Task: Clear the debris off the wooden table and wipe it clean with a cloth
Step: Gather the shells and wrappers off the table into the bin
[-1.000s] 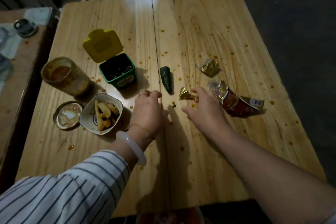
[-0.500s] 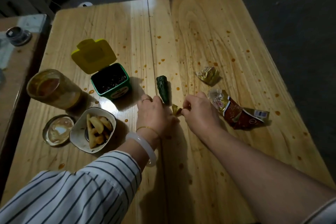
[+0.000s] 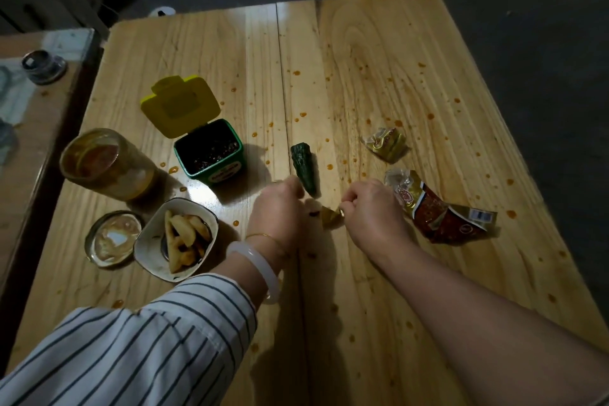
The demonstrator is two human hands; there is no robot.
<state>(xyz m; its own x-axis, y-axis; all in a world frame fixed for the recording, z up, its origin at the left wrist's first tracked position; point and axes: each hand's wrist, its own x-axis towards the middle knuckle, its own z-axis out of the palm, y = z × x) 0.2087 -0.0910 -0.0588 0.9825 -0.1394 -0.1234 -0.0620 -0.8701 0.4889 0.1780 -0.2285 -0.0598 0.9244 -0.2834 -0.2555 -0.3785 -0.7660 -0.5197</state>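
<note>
The wooden table [image 3: 379,53] is speckled with orange sauce drops. My right hand [image 3: 372,212] pinches a small gold wrapper scrap [image 3: 331,219] just above the table's middle seam. My left hand [image 3: 280,208] is curled right beside it, its thumb reaching toward the scrap; I cannot tell whether its hidden fingers hold anything. A dark green vegetable piece [image 3: 303,165] lies just beyond my left knuckles. A crumpled gold wrapper [image 3: 385,143] and a torn red and gold packet [image 3: 441,211] lie to the right of my right hand.
On the left stand a green tub [image 3: 211,155] with its yellow lid open, a glass jar [image 3: 105,165], its metal lid [image 3: 113,237] and a white bowl [image 3: 150,241] of food scraps. A second table [image 3: 29,128] adjoins on the left.
My right hand picked the gold scrap off the table and carried it left toward my left hand. The view shifted closer to the table.
</note>
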